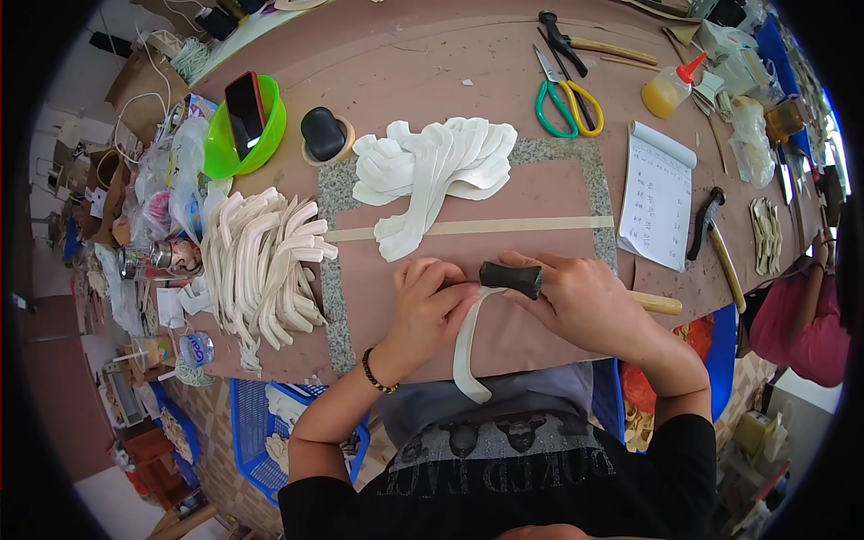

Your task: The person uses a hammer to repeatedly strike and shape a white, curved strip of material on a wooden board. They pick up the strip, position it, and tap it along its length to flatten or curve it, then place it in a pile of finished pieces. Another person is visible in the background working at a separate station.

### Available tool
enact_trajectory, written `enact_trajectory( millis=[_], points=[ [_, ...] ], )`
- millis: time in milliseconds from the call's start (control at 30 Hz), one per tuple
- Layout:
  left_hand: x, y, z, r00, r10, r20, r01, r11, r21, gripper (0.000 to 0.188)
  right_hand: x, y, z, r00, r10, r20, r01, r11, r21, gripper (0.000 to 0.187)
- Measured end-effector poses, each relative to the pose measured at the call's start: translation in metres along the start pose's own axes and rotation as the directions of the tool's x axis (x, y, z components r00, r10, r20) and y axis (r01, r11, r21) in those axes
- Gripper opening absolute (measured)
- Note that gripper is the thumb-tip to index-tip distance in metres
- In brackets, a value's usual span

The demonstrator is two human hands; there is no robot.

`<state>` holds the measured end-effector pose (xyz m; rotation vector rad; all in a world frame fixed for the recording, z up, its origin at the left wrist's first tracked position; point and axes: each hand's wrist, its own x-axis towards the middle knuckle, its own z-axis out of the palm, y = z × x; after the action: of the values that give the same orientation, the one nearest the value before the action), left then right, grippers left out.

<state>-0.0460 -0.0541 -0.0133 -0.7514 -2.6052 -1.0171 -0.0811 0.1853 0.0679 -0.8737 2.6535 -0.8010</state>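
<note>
The left hand (430,306) lies flat on a white strip (468,346), fingers curled together and pressing its upper end to the mat (531,193); a bead bracelet (378,372) rings the wrist. The strip curves down from under those fingers and hangs over the table's near edge toward the person's lap. Just right of it, the right hand (585,301) is closed around a hammer (513,277), whose dark head rests on the strip's top end, touching the left fingertips; the wooden handle sticks out past the hand to the right.

At the far left of the table (405,72) sit plastic bags (175,184) and a green bowl (247,130) with a phone (243,110) in it. Below the bowl lies a pile (265,265) of white curved pieces. Next comes a black round block (322,135), then a second stack (432,171) of white pieces on the mat, above the hands. Farther right, scissors (565,94) with green and yellow grips lie near the table's far edge, beside a yellow glue bottle (670,88) with a red tip. A notepad (659,193) lies below it, and a second hammer (715,238) lies just right of the pad. At the right rim another person's pink sleeve (796,319) shows.
</note>
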Motion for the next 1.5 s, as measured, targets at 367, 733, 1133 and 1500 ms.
enact_trajectory(
  millis=[367,733,1133,1500],
  points=[
    [0.005,0.015,-0.004,0.970,0.174,0.171,-0.209,0.953,0.219,0.023,0.001,-0.003,-0.001,0.999,-0.025,-0.042,0.026,0.999,0.021,0.043],
    [-0.011,0.020,0.006,0.993,-0.043,-0.113,0.057,0.992,0.116,0.019,0.003,-0.007,-0.003,1.000,0.023,0.007,-0.023,1.000,-0.011,0.041],
    [-0.011,0.033,0.004,0.994,0.050,0.097,-0.079,0.943,0.324,0.024,0.002,-0.007,0.000,0.999,-0.041,-0.026,0.042,0.999,0.019,0.044],
    [-0.023,0.041,0.014,0.989,-0.098,-0.110,0.117,0.977,0.178,0.020,0.004,-0.010,0.000,0.997,0.037,0.063,-0.038,0.999,0.006,0.040]
  ],
)
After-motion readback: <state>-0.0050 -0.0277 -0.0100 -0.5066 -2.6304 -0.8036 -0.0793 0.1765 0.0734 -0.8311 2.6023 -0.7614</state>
